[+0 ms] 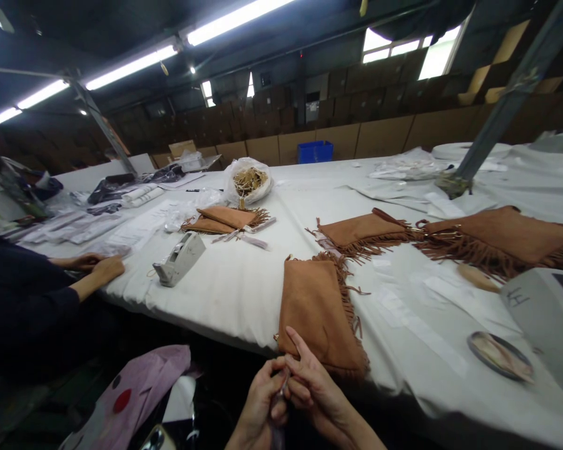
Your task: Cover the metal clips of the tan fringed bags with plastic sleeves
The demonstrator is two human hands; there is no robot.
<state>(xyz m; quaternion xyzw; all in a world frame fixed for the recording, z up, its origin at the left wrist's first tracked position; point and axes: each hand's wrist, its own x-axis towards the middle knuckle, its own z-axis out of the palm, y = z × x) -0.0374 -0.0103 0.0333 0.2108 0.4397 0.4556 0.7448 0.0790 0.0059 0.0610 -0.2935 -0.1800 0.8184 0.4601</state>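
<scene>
Close to the table's front edge, my left hand (259,397) and my right hand (315,389) meet, fingers pinched together. Between them is a thin strip in purplish translucent wrap (278,434), which hangs down below the fingers; what is inside the wrap I cannot make out. My right index finger points forward over the near edge of a brown fringed suede pouch (312,303), which lies flat at the table edge. Two more fringed pouches, a smaller one (363,232) and a larger one (502,231), lie to the right. Similar wrapped strips (251,239) lie beside stacked pouches (225,219).
A grey tape dispenser (181,259) stands left of centre, and a larger grey one (544,319) at right, near a small dark dish (500,356). Behind is a plastic bag of tan pieces (249,181). A co-worker's hands (101,269) rest on the left edge. A metal post (497,106) rises at right.
</scene>
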